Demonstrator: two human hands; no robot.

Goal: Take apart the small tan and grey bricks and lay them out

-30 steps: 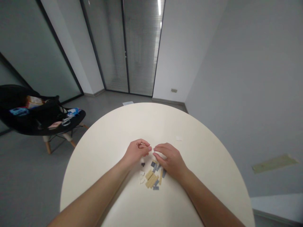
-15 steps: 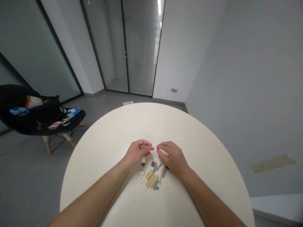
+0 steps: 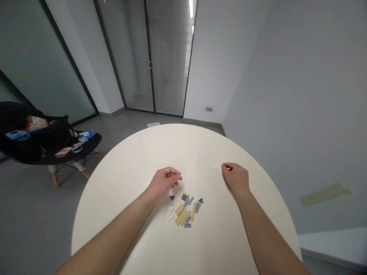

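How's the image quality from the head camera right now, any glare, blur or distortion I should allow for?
Head view: soft, even light; faint shadows beside both forearms; a bright streak of glare on the glass door; wide-angle stretch towards the edges; small white pieces wash out against the pale table.

A round cream table [image 3: 183, 147] stood on a grey floor [image 3: 123, 128] before pale walls [image 3: 301, 95]. Beyond it rose dark-framed glass panels [image 3: 169, 57] with blinds, reflecting a bright light strip [image 3: 190, 8]. A cluttered black chair [image 3: 34, 156] with wooden legs stood left.
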